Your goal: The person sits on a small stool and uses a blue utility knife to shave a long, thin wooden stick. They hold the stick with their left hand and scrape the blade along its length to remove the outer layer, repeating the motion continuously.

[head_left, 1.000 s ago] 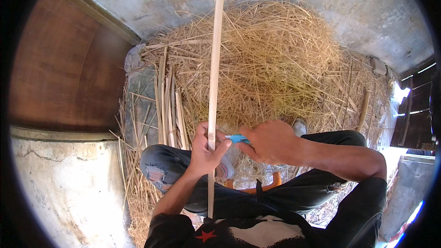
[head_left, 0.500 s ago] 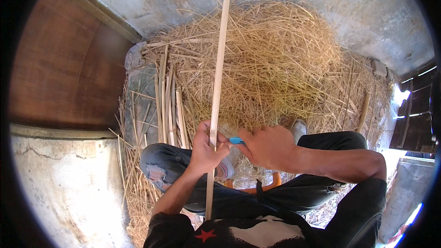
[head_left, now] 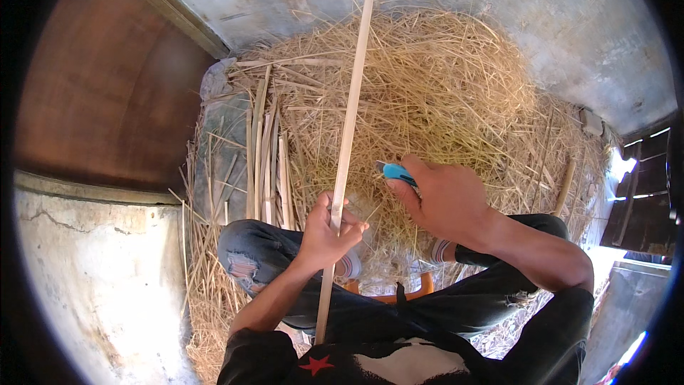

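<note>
My left hand (head_left: 329, 235) is closed around a long, pale, flat strip that looks like split bamboo (head_left: 350, 117). The strip stands nearly upright in view, its far end toward the wall and its near end over my lap. To the right, my right hand (head_left: 445, 196) grips a blue-handled utility knife (head_left: 399, 174). A short bit of blade shows at its left tip. The knife is apart from the strip, above the straw. My right fingers hide most of the handle.
A heap of dry straw or shavings (head_left: 449, 78) covers the floor ahead, against a grey wall (head_left: 556, 21). Several similar strips (head_left: 267, 157) lie left of my knee. A brown door panel (head_left: 107, 93) is at the left. An orange seat (head_left: 425, 287) shows between my legs.
My right hand with the knife has moved away from the left hand, forward and to the right. The strip's far end has shifted slightly right and nearer.
</note>
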